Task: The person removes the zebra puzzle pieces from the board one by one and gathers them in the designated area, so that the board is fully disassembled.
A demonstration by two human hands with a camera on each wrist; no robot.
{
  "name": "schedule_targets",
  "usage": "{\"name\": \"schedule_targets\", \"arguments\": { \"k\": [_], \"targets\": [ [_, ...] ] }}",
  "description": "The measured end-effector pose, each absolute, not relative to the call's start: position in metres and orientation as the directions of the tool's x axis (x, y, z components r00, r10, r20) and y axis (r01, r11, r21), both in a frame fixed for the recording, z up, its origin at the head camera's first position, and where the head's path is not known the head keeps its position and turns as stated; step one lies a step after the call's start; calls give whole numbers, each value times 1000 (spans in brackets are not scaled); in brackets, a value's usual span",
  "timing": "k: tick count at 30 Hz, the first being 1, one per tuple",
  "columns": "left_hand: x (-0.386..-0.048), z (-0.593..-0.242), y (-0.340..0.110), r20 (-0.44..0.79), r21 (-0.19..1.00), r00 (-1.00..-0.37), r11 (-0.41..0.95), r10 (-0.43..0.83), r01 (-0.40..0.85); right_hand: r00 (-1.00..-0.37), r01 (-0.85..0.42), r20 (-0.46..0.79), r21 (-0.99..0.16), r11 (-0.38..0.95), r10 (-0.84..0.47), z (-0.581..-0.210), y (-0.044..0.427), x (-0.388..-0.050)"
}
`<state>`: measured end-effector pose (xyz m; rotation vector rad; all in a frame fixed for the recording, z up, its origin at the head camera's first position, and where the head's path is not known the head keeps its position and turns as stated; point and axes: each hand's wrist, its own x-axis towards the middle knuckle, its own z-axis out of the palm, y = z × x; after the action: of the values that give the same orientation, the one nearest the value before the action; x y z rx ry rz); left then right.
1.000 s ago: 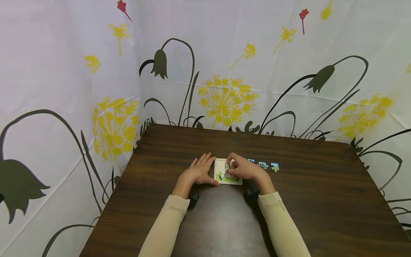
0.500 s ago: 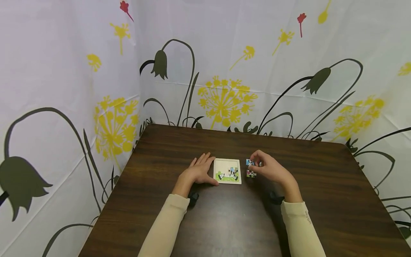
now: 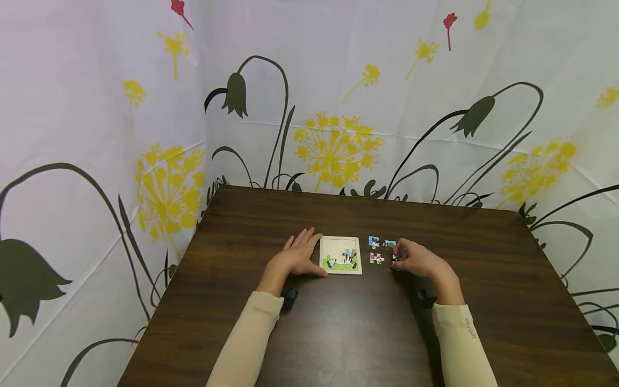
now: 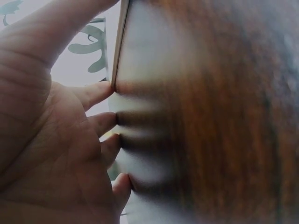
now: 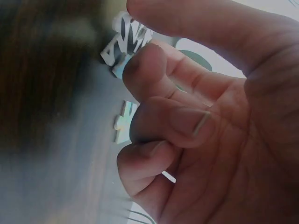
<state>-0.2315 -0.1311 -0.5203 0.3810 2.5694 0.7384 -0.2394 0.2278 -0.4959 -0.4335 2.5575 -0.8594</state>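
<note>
A square puzzle board with a pale frame lies on the table, with zebra and grass pieces fitted along its lower part. My left hand is spread at its left side; thumb and index fingertip touch the frame, as the left wrist view partly shows. Right of the board, my right hand pinches a black-and-white striped puzzle piece between thumb and index finger, low at the table. The other fingers curl toward the palm. Beside it lie a blue piece, a blue-green piece and a green-pink piece.
The dark wooden table reaches back to a white curtain printed with flowers. A black wrist device shows under the left wrist, and a similar black device under the right.
My right hand has left the board, where a piece now sits in the zebra picture, and moved right to the loose pieces, then down to the striped one. My left hand has stayed put.
</note>
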Motion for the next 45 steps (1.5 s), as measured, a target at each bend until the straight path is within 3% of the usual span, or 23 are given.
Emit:
{"name": "schedule_targets", "arguments": {
  "k": [18, 27, 31, 45],
  "targets": [
    [-231, -522, -130, -347, 533, -866, 835, 360, 133, -899, -214, -169, -637, 741, -405, -490, 223, -244],
    [-239, -537, -132, -340, 533, -873, 836, 350, 128, -838, -318, -185, -598, 736, -513, -494, 156, -244],
    [-243, -543, -130, -340, 528, -873, 839, 350, 131, -826, -303, -235, -580, 756, -512, -496, 137, -247],
    [-239, -538, -131, -347, 539, -872, 834, 345, 115, -748, -230, -330, -685, 691, -576, -506, 125, -257]
  ]
}}
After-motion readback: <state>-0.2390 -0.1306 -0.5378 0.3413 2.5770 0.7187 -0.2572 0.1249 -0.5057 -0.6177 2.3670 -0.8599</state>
